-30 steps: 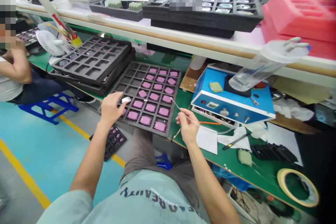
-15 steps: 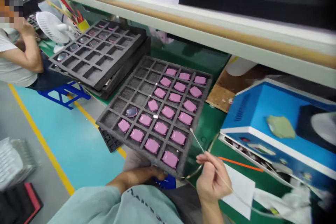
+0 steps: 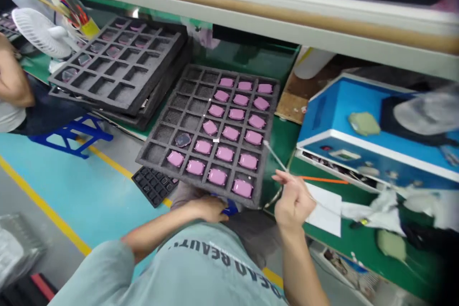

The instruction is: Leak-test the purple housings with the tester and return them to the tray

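Note:
My right hand (image 3: 294,201) pinches a thin white stick (image 3: 275,156) with a small pale tip, pointing up and left. That tip is beside the right edge of a dark foam tray (image 3: 154,154), which is divided into square pockets. Pink watch cases (image 3: 224,154) fill most of the pockets on its right side. One dark-faced watch piece (image 3: 183,140) sits among them near the front left. Below the tray's front edge, my left hand (image 3: 212,209) rests by my lap; its fingers are blurred and partly hidden.
A stack of foam trays (image 3: 136,76) stands at the left, near a white fan (image 3: 41,33) and a seated person's arm (image 3: 12,71). On the right are a blue machine (image 3: 330,110), an orange stick (image 3: 324,180) and white paper (image 3: 326,210). A shelf edge (image 3: 251,40) crosses above.
The view has shifted, so the bench sits higher and more of its right side shows. My right hand still holds the stick beside the tray's right edge. My left hand stays low.

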